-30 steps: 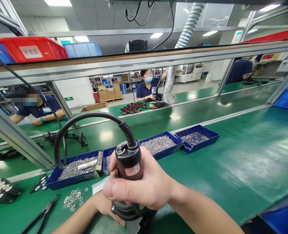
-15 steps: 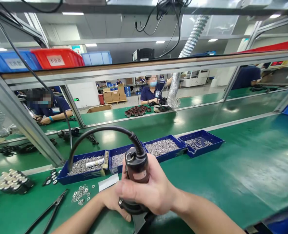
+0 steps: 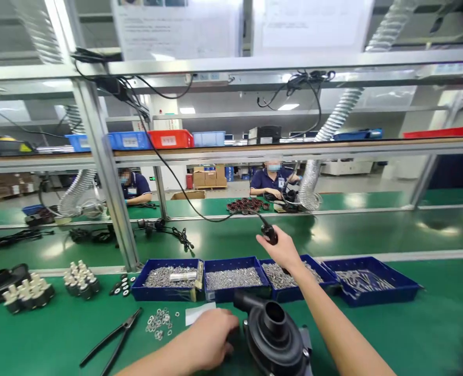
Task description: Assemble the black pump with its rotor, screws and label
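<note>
A black corded electric screwdriver is gripped in my right hand, raised over the blue screw trays with the arm stretched forward. Below, a round black pump housing sits on the green bench, its central port facing up and a side spout pointing left. Just left of the housing is my left hand, low over the bench with its fingers curled; what they hold, if anything, is hidden. A white paper slip lies behind that hand.
Blue trays of screws line the bench's back, the rightmost holding longer ones. Left are loose washers, black-handled pliers and black-and-white parts. A metal post rises behind. Co-workers sit across the bench.
My right hand has lifted the screwdriver up and forward, away from the bench front. My left hand has come away from under it, and the pump housing now shows. The view has shifted.
</note>
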Demonstrator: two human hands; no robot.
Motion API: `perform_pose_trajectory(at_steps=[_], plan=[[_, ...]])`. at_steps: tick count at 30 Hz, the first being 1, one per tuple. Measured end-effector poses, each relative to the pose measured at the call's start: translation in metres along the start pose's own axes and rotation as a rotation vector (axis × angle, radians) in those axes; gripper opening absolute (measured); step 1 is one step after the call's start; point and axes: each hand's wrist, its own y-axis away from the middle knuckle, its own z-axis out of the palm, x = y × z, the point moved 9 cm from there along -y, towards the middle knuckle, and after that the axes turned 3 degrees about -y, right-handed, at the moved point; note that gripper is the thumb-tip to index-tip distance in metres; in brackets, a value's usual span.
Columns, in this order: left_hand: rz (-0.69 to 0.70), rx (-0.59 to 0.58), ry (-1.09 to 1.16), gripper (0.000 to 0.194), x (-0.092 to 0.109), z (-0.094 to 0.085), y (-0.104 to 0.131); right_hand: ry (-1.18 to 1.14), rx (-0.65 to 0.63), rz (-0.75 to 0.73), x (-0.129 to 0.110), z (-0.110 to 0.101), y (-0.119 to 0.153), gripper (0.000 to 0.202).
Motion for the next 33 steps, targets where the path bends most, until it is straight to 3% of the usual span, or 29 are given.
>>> perform_pose_trajectory(at_steps=[1, 4, 7, 9, 11, 14, 17, 20, 24, 28, 30, 33], plan=[[-0.11, 0.001, -0.155, 0.034, -0.013, -0.013, 0.003, 0.039, -0.065, 0.019, 0.012, 0.011, -0.002, 0.033], [-0.32, 0.02, -0.334, 0.036, -0.042, -0.037, 0.007, 0.123, -0.233, 0.067, 0.039, 0.039, -0.002, 0.035], [-0.414, -0.001, -0.316, 0.032, -0.055, -0.034, 0.002, 0.172, -0.347, 0.102, 0.051, 0.059, 0.002, 0.042], [-0.436, 0.0, -0.284, 0.038, -0.058, -0.031, 0.0, 0.197, -0.375, 0.101, 0.046, 0.065, 0.004, 0.041], [-0.426, 0.027, -0.205, 0.035, -0.061, -0.036, 0.001, 0.209, -0.345, 0.062, 0.025, 0.061, 0.005, 0.039], [-0.308, 0.093, 0.032, 0.014, -0.062, -0.057, 0.009, 0.166, -0.296, -0.039, -0.031, 0.052, 0.018, 0.033], [-0.083, 0.207, 0.435, 0.026, -0.051, -0.087, 0.022, -0.054, -0.461, -0.095, -0.089, 0.061, 0.052, 0.028], [0.126, 0.263, 0.902, 0.043, -0.033, -0.108, 0.034, -0.174, -0.619, -0.142, -0.131, 0.072, 0.088, 0.029], [0.181, 0.336, 1.061, 0.052, -0.015, -0.116, 0.041, -0.253, -0.609, -0.139, -0.146, 0.071, 0.101, 0.029], [0.122, 0.527, 1.192, 0.053, -0.019, -0.116, 0.044, -0.263, -0.375, -0.142, -0.146, 0.053, 0.094, 0.019], [0.055, 0.617, 1.333, 0.054, -0.026, -0.112, 0.046, -0.16, -0.265, -0.251, -0.157, 0.045, 0.098, 0.018], [0.024, 0.596, 1.535, 0.057, -0.023, -0.104, 0.045, -0.031, -0.251, -0.451, -0.181, 0.047, 0.116, 0.017]])
